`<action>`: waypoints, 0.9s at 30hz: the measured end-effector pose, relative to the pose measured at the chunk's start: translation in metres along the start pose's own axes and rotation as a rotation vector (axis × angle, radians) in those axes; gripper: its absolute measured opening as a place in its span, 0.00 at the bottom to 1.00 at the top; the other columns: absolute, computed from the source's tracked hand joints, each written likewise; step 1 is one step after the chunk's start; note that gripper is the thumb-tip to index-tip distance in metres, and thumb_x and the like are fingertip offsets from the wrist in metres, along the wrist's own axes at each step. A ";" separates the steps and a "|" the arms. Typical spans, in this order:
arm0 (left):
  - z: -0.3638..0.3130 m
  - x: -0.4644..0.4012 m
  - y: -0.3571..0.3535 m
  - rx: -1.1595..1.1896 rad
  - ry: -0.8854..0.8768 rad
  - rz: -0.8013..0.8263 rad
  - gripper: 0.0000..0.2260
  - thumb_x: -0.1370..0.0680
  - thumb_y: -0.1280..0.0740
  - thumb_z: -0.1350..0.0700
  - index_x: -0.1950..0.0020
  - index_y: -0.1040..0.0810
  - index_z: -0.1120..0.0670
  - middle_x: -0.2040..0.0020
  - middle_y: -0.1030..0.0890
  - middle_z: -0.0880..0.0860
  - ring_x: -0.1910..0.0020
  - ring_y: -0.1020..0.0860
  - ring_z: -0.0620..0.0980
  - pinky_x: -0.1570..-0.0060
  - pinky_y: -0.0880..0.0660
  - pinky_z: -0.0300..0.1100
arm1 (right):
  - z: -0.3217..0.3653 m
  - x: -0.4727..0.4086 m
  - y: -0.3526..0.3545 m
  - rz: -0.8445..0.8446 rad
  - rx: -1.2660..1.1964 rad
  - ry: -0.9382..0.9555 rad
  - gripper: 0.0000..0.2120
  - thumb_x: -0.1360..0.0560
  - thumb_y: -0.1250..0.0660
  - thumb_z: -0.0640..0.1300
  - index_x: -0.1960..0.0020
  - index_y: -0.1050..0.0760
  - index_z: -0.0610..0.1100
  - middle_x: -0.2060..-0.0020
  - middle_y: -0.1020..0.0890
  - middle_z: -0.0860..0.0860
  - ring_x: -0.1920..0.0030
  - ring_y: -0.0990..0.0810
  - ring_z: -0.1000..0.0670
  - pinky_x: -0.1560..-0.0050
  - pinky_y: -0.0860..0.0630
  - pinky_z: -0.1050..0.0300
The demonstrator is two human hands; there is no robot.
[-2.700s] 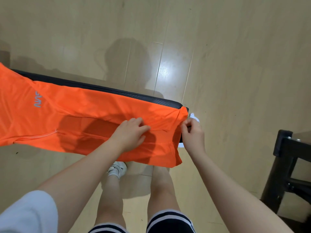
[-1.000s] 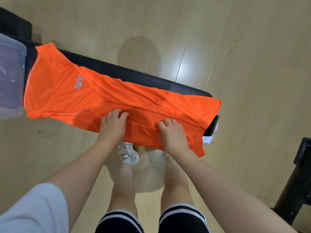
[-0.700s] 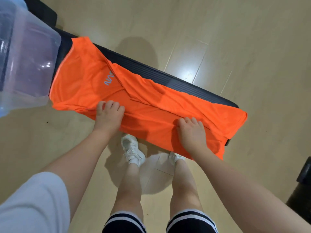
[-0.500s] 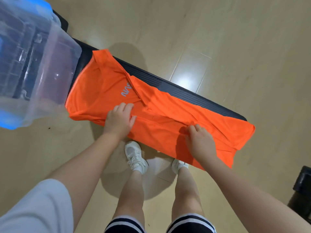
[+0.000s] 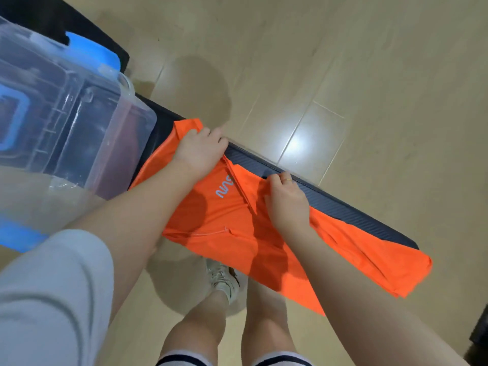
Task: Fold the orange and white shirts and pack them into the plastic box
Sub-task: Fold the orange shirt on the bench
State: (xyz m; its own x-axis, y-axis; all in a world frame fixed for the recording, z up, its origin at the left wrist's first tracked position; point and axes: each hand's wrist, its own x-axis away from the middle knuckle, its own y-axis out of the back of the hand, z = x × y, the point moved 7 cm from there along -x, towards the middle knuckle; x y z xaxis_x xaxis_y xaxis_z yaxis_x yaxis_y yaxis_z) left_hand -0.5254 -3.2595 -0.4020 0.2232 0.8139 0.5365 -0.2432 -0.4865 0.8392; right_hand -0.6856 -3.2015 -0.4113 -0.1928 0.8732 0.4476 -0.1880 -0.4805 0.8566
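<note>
The orange shirt [image 5: 227, 220] lies lengthwise along a narrow black bench [image 5: 330, 202], with a white logo facing up and its near edge hanging off the bench. My left hand [image 5: 199, 150] grips the shirt's far left corner near the collar end. My right hand [image 5: 286, 202] pinches a fold of the shirt at the bench's far edge, just right of the logo. The clear plastic box [image 5: 68, 122] with blue handles stands on the bench's left end, touching the shirt's left edge. No white shirt is visible.
The floor is pale wood boards. My legs and a white shoe [image 5: 224, 280] stand right against the bench's near side. A dark furniture piece [image 5: 480, 336] shows at the lower right edge.
Both hands have moved up and left along the shirt, from its near middle to the collar end and far edge. The view has swung left, bringing more of the box in.
</note>
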 end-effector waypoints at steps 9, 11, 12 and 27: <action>0.053 0.033 -0.007 0.560 0.466 -0.187 0.11 0.24 0.44 0.66 0.44 0.29 0.61 0.43 0.29 0.63 0.51 0.26 0.64 0.61 0.28 0.56 | 0.004 -0.022 0.017 0.088 -0.063 0.024 0.11 0.23 0.42 0.42 0.42 0.30 0.40 0.46 0.26 0.43 0.49 0.24 0.39 0.62 0.32 0.51; 0.044 0.057 -0.019 0.720 0.524 -0.258 0.17 0.26 0.40 0.65 0.37 0.30 0.61 0.37 0.31 0.63 0.43 0.27 0.63 0.47 0.27 0.56 | 0.021 -0.028 0.026 0.098 -0.127 0.083 0.15 0.23 0.41 0.45 0.37 0.32 0.43 0.41 0.28 0.44 0.47 0.25 0.40 0.59 0.28 0.50; 0.038 0.073 -0.024 0.784 0.540 -0.307 0.18 0.27 0.39 0.64 0.37 0.30 0.62 0.37 0.31 0.63 0.41 0.27 0.63 0.43 0.29 0.53 | 0.033 -0.032 0.030 0.102 -0.155 0.135 0.17 0.23 0.41 0.45 0.36 0.32 0.43 0.40 0.29 0.45 0.45 0.25 0.40 0.55 0.27 0.50; 0.037 0.195 -0.168 2.054 1.750 -0.381 0.19 0.22 0.38 0.53 0.34 0.32 0.62 0.45 0.25 0.54 0.44 0.25 0.52 0.48 0.33 0.39 | 0.173 -0.107 -0.006 0.123 -0.475 0.047 0.22 0.25 0.36 0.45 0.35 0.34 0.38 0.43 0.22 0.42 0.41 0.25 0.42 0.43 0.31 0.53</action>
State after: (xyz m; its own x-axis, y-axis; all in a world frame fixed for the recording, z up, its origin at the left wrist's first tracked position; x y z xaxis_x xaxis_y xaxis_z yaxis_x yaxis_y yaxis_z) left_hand -0.4061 -3.0307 -0.4352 -0.6086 -0.1355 0.7818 0.3753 0.8189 0.4341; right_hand -0.4976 -3.2782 -0.4200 -0.2822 0.8082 0.5169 -0.5771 -0.5734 0.5815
